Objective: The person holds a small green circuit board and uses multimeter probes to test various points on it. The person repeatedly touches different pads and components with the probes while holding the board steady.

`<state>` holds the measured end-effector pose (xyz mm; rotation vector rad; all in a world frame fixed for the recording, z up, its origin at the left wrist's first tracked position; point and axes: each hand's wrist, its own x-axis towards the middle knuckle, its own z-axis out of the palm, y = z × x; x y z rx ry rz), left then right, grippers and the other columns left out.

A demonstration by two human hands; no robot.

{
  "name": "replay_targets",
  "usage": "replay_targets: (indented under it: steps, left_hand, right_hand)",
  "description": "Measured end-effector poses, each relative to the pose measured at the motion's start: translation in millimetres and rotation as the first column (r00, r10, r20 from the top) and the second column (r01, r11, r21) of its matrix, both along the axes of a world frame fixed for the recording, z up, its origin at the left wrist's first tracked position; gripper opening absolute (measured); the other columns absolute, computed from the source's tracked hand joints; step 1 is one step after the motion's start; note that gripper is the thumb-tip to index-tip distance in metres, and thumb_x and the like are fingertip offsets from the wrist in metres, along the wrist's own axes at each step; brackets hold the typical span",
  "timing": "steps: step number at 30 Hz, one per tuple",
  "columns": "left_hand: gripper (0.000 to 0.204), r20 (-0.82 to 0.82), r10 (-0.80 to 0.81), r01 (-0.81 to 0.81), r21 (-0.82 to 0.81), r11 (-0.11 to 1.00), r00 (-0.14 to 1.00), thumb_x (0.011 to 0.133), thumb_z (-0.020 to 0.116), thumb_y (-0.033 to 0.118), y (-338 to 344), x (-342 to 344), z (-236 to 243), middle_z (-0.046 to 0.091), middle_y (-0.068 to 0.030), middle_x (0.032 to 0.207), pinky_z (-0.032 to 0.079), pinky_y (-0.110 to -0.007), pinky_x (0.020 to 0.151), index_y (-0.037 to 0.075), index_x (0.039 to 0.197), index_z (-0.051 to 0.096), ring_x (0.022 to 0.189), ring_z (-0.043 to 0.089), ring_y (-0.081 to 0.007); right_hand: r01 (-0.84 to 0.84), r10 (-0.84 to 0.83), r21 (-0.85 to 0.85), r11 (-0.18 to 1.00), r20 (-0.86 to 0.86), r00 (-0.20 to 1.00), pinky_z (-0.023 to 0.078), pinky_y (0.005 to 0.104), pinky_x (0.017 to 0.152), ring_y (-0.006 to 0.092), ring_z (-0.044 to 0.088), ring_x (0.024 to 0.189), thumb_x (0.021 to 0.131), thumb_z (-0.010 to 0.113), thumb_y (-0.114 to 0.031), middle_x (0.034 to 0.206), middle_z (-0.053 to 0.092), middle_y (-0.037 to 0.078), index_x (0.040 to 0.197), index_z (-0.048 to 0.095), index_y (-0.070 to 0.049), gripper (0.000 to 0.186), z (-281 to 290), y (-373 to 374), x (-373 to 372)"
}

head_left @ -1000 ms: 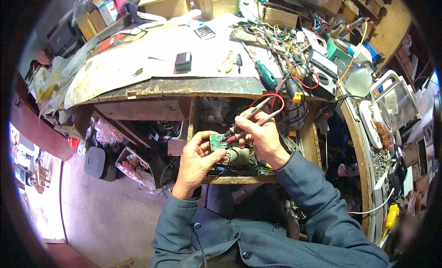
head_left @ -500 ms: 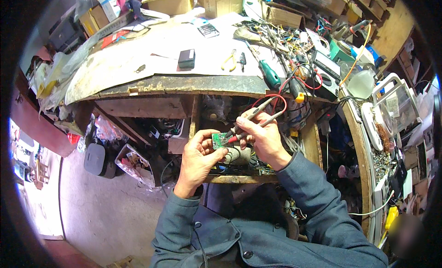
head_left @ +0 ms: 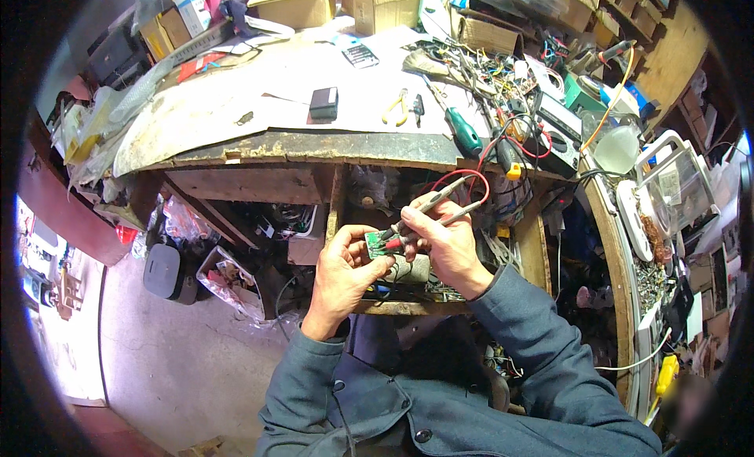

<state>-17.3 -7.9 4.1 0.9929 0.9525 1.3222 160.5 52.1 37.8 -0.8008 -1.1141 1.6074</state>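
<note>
In my left hand (head_left: 339,275) I pinch a small green circuit board (head_left: 375,246) between thumb and fingers, over the open drawer space below the bench edge. My right hand (head_left: 446,243) is closed around two test probes together. A dark-tipped probe (head_left: 444,193) slants down to the board, and a red-tipped probe (head_left: 395,242) lies just below it. Both tips are at the board's face; whether each one touches is too small to tell. A red lead (head_left: 486,191) loops from the probes' back ends toward the bench.
On the bench lie a black box (head_left: 323,103), yellow-handled pliers (head_left: 396,110), a green-handled screwdriver (head_left: 463,132) and a heap of wires (head_left: 503,88). A grey box-shaped instrument (head_left: 559,135) stands at the right. A wooden drawer front (head_left: 416,308) runs below my hands.
My right hand has come slightly left, and the probe tips have shifted a little over the board. My left hand still holds the board. The whole view has moved slightly.
</note>
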Motion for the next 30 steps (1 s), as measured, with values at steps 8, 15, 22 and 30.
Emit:
replay_targets:
  steps: [8,15,22,30]
  left_hand:
    - [0.044,-0.028,0.009,-0.01,-0.017,1.0,1.0,0.085,0.077,-0.004,-3,0,2,0.071,-0.0107,0.108,0.059,-0.029,0.084,-0.001,0.123,0.056,0.096,0.069,-0.0146]
    - [0.044,-0.054,0.03,-0.032,-0.041,0.999,0.998,0.084,0.078,-0.004,-3,1,6,0.071,-0.0132,0.112,0.058,-0.03,0.087,-0.002,0.122,0.057,0.1,0.069,-0.0167]
    - [0.041,-0.026,0.032,-0.033,-0.023,0.999,0.999,0.085,0.074,-0.007,-2,6,8,0.072,-0.0111,0.105,0.059,-0.028,0.078,-0.002,0.121,0.056,0.089,0.07,-0.0137]
    - [0.043,-0.04,0.041,-0.042,-0.027,0.999,0.998,0.083,0.073,-0.006,-3,3,10,0.07,-0.0117,0.11,0.059,-0.029,0.084,-0.003,0.123,0.057,0.097,0.069,-0.0163]
  right_hand:
    - [0.016,-0.016,-0.015,1.0,0.01,1.0,0.054,0.027,0.049,0.0143,0.065,0.062,0.094,0.074,-0.014,0.081,0.067,0.007,0.096,0.065,-0.001,0.015,-3,0,-1]
    - [-0.007,0.007,0.015,1.0,0.022,1.0,0.055,0.0276,0.052,0.0127,0.065,0.064,0.096,0.073,-0.016,0.082,0.069,0.005,0.095,0.066,-0.004,0.014,-7,2,-1]
    - [-0.04,0.04,-0.003,0.999,0.013,0.999,0.055,0.0291,0.052,0.0142,0.065,0.066,0.097,0.071,-0.014,0.084,0.065,0.006,0.096,0.063,-0.004,0.013,-5,3,3]
    - [-0.043,0.043,0.022,0.999,0.022,0.999,0.053,0.0267,0.052,0.0119,0.063,0.061,0.097,0.072,-0.018,0.081,0.067,0.004,0.095,0.064,-0.005,0.015,-5,4,3]
